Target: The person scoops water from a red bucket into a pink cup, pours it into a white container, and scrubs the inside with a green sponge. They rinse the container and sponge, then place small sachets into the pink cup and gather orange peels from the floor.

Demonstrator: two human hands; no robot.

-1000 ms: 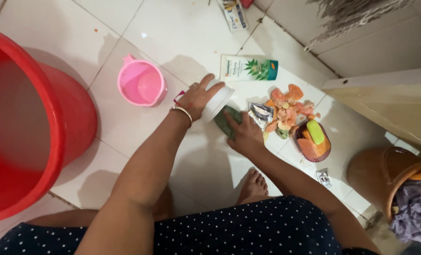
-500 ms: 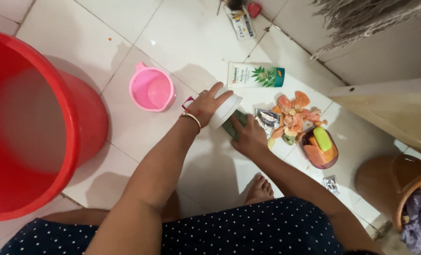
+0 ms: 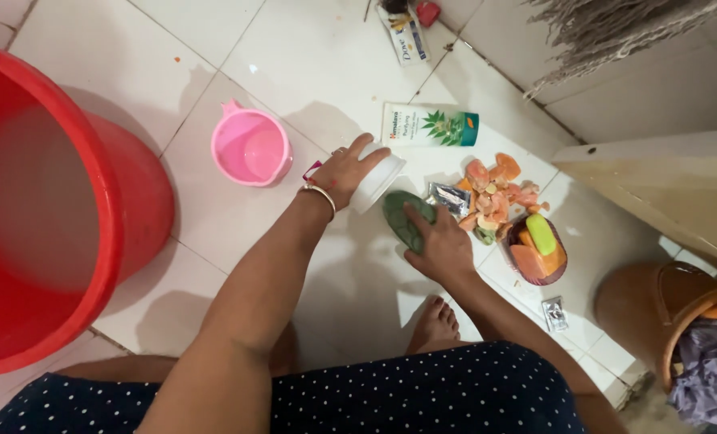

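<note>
Head camera looking straight down at a tiled bathroom floor [image 3: 350, 56], person crouched with both arms out. Left hand [image 3: 344, 170] is wrapped around a white jar [image 3: 377, 181], tipped on its side just off the tiles, fingers curled over the top of it. Right hand [image 3: 443, 241] is pressed flat-ish on a green scrub pad [image 3: 402, 219] lying on the floor right under the jar's mouth, fingers clamped on its far edge. Pink mug [image 3: 250, 149] sits to the left, big red bucket [image 3: 49, 209] further left, a white and green tube [image 3: 431, 124] just beyond the jar. Right next to the pad there's a pile of orange soap scraps [image 3: 493, 193] and a little dish of soap bars [image 3: 538, 247]. What I'd worry about: the jar is tilted, so anything inside could dump out too fast and spread over the tiles, and that floor looks slick, with a bare foot [image 3: 435, 321] right below. Wide scrubbing strokes could also knock the soap scraps or the foil sachet [image 3: 447, 197] around.
</note>
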